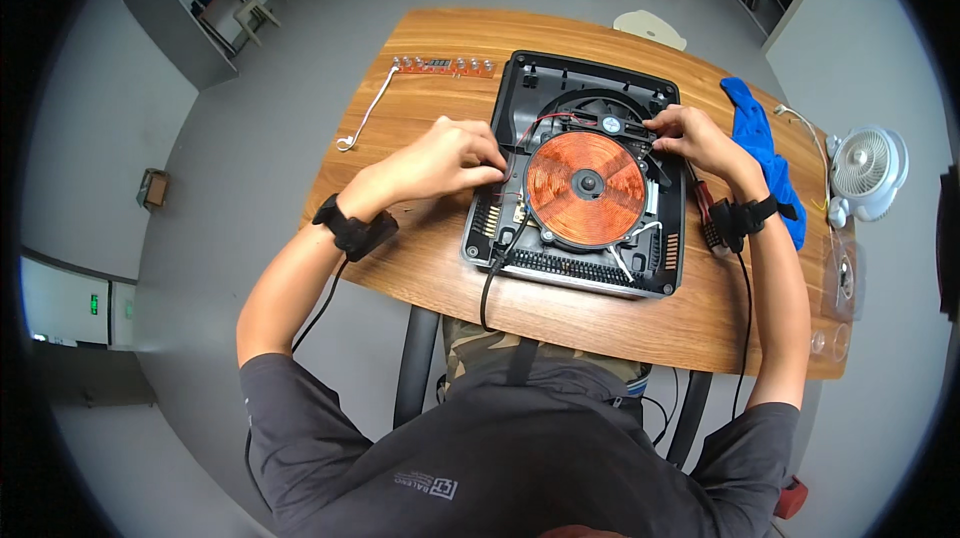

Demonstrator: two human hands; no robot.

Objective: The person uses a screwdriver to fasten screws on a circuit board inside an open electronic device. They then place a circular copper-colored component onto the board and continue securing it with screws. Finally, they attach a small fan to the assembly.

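Observation:
An opened induction cooker housing (590, 288), black and shallow, lies on the wooden table in front of me. Inside it a round copper coil (565, 188) covers the middle, and a black cooling fan (611, 125) shows just beyond it. My left hand (462, 156) is at the housing's left edge, thumb and fingers drawn together beside thin wires; what they pinch, if anything, is hidden. With thumb and fingers closed, my right hand (690, 136) grips the right end of the fan's frame. A red wire (545, 117) runs along the fan's left side.
A red circuit board (443, 66) with a white cable lies at the back left. To the right are a blue cloth (758, 153), a red-handled tool (705, 208), a small white fan (866, 166) and clear plastic packaging (843, 278). A black cord (487, 298) hangs over the near edge.

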